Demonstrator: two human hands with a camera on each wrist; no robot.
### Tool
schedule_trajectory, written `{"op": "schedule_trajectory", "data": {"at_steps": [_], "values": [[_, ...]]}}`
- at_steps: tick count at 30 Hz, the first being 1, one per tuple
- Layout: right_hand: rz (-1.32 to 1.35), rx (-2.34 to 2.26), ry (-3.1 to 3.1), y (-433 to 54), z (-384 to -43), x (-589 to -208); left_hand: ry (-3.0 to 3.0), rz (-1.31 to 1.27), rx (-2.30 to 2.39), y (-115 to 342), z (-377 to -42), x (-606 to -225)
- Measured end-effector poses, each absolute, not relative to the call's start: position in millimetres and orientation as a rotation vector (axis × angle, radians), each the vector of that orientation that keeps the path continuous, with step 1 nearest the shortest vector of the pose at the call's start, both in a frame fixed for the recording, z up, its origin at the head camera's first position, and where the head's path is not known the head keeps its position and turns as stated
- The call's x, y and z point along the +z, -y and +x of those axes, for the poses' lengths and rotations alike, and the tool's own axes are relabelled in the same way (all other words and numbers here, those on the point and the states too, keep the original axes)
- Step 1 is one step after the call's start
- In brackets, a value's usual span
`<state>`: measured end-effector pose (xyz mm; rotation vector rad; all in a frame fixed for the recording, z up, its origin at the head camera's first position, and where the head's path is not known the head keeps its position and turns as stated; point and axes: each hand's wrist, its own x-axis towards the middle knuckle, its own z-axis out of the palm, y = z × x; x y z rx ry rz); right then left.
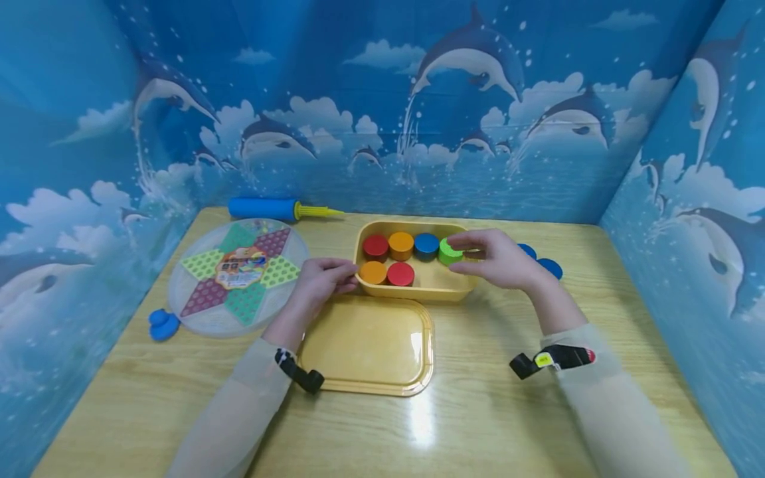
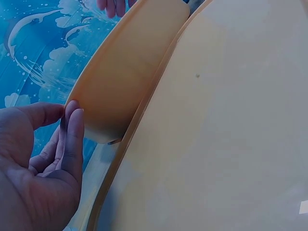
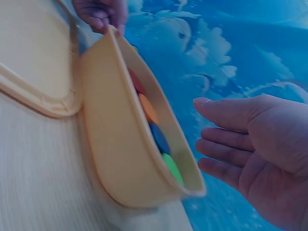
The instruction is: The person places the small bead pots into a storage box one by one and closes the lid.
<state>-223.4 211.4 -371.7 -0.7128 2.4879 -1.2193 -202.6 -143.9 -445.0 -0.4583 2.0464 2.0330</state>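
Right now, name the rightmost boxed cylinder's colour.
The cylinder is bright green, showing best in the head view.

Through the head camera I see a table (image 1: 478,425) with pale wood grain in the lower frame. Blue walls (image 1: 329,26), printed with dolphins (image 1: 466,60) and white clouds (image 1: 387,54), fill the upper part and both sides. Light makes a bright reflection (image 1: 422,421) at the bottom centre.

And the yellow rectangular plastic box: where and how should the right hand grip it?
On the box, likely the right-end rim, pinched from the right: thin, raised edge, the right hand hovers nearby, and the left hand holds the opposite end.
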Motion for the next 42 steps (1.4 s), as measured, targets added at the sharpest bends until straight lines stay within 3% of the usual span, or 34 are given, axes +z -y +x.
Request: {"op": "schedule_trajectory", "data": {"at_steps": [19,42], "values": [[-0.484,-1.172,-2.803,-304,-195,-355,-2.049,-0.463,2.045,145,-203,-442],[-0.237,-1.088,-2.752,-368,-204,-421,-2.028,-0.467,2.051,143,-203,-443]]}}
